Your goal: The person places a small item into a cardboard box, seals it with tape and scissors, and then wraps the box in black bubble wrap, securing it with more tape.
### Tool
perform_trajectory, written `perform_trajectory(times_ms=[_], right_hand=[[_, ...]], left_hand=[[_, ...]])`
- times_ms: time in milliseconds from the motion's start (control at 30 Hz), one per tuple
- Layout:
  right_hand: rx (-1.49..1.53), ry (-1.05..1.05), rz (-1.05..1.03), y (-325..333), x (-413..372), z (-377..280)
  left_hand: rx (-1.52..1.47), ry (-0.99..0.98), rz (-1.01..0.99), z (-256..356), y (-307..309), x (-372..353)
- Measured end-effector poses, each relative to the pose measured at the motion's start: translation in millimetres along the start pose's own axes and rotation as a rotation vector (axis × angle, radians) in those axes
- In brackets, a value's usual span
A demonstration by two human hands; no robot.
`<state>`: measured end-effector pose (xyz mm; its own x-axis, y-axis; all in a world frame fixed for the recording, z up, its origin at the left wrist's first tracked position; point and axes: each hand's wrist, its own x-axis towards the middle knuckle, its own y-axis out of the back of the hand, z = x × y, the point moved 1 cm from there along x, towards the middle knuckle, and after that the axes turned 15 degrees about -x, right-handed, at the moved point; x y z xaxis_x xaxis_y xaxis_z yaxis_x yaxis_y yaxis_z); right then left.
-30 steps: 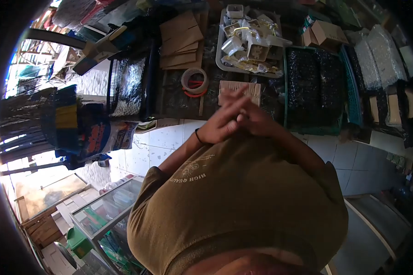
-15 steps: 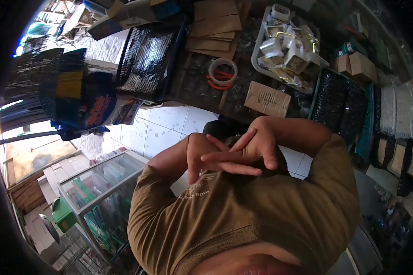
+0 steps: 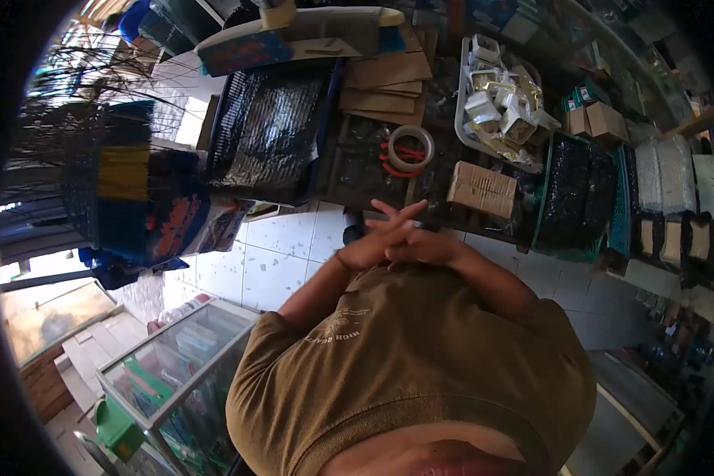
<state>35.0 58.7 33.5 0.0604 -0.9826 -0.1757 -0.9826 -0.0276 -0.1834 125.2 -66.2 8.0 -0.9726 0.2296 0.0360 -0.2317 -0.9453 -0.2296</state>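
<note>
My left hand (image 3: 363, 251) and my right hand (image 3: 430, 246) meet in front of my belly, their fingers crossed through each other. Several fingertips stick out straight and apart towards the table. Neither hand holds an object; parts of the fingers are hidden where they overlap. Beyond them on the dark table (image 3: 357, 178) lie a roll of clear tape (image 3: 428, 151) and a red ring-shaped item (image 3: 390, 165) partly under it. A small cardboard box (image 3: 484, 190) sits right of the tape, close to the table's near edge.
A white tray (image 3: 462, 131) carries small bagged packs. Flat cardboard pieces (image 3: 385, 83) lie behind the tape. Left stands a dark basket (image 3: 325, 147) with a bubble-wrapped parcel (image 3: 266, 135); right, a green basket (image 3: 541, 206) with black-wrapped parcels. A glass cabinet (image 3: 155, 416) stands at lower left.
My interlaced hands have gone from palms turned, close to my chest, to lower and farther forward, with the arms straighter. The view has shifted slightly.
</note>
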Motion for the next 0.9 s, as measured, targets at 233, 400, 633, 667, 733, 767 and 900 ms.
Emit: perform_trajectory(times_ms=[233, 400, 633, 667, 733, 767, 900], right_hand=[[-0.822, -0.269, 0.371, -8, 26, -3], [-0.758, -0.25, 0.853, 3, 47, -4], [-1.269, -0.337, 1.085, 24, 55, 9], [-1.323, -0.342, 1.089, 25, 55, 11], [-1.389, -0.374, 1.097, 30, 58, 10], [-1.399, -0.405, 1.099, 33, 58, 10], [-1.389, -0.411, 1.073, 49, 61, 25]], left_hand=[[0.247, 0.099, 0.349, -11, 31, -35], [0.242, 0.307, 0.405, -24, 72, -70], [0.207, 0.251, 0.391, -28, 59, -69], [0.192, 0.261, 0.383, -28, 56, -69], [0.205, 0.228, 0.383, -30, 49, -72], [0.216, 0.216, 0.383, -32, 48, -75], [0.332, 0.195, 0.381, -34, 51, -78]])
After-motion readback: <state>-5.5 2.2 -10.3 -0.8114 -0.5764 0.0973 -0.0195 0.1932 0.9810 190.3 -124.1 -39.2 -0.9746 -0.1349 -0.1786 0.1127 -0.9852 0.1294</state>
